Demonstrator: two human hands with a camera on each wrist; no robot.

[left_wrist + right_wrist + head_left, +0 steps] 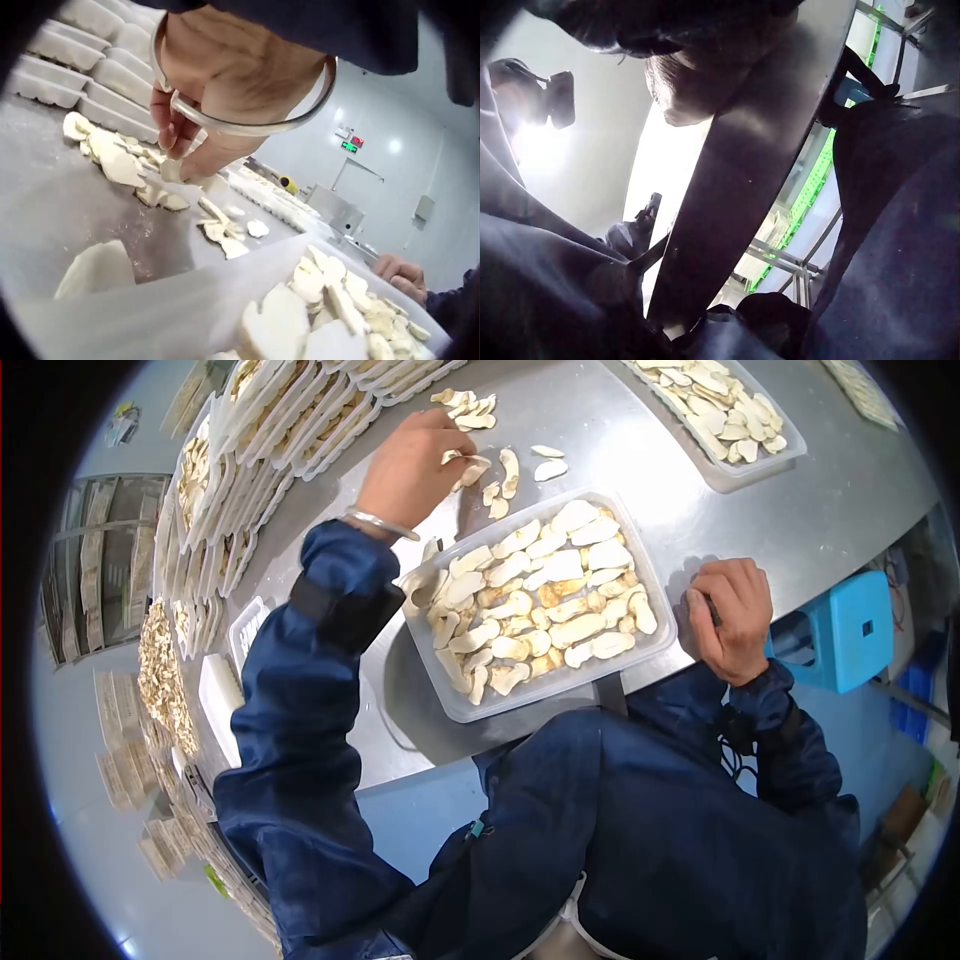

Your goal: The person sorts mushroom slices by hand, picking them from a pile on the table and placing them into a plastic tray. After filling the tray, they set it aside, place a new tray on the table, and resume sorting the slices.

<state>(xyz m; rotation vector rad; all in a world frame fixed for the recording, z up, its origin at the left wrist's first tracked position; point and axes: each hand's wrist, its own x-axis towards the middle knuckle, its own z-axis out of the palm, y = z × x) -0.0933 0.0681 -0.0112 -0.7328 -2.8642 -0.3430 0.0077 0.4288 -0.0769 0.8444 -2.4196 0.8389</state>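
Observation:
My left hand, with a silver bangle at its wrist, reaches past the back left corner of a clear plastic tray. Its thumb and fingers pinch a pale mushroom slice, close over loose slices on the metal table. Rows of cream and brownish mushroom slices lie flat in the tray. Several loose slices are scattered on the table beyond it. Beside the tray's right side, my right hand rests at the table edge, fingers loosely curled and holding nothing.
Stacked white trays of slices stand at the back left. Another filled tray sits at the back right. A blue stool is beyond the table's right edge. A heap of small pieces lies at the far left.

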